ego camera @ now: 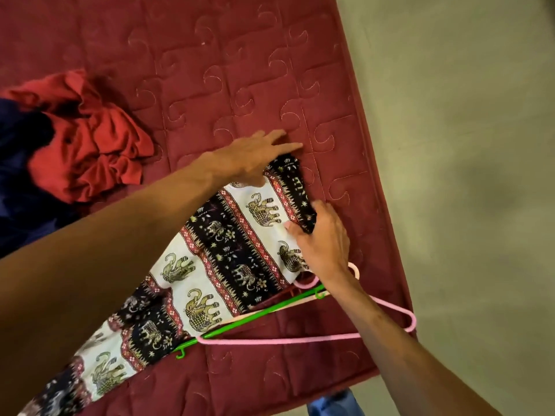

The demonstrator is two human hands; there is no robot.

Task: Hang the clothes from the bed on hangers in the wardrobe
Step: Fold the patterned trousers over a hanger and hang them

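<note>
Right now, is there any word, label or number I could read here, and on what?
None readable.
The garment shows only elephant and flower prints; pale marks near its far end are too blurred to tell.
The mattress bears only stitched swirls.
The hangers show no label.

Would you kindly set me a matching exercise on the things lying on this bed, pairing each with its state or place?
Column one:
1. elephant-print garment
2. red garment
3. pink hanger
4. left hand

Column two:
A. crumpled in a heap
B. fingers straight, on the printed cloth's far end
C. laid out in a long strip
D. on the bed, near its corner

Pairs: 1-C, 2-A, 3-D, 4-B.
</note>
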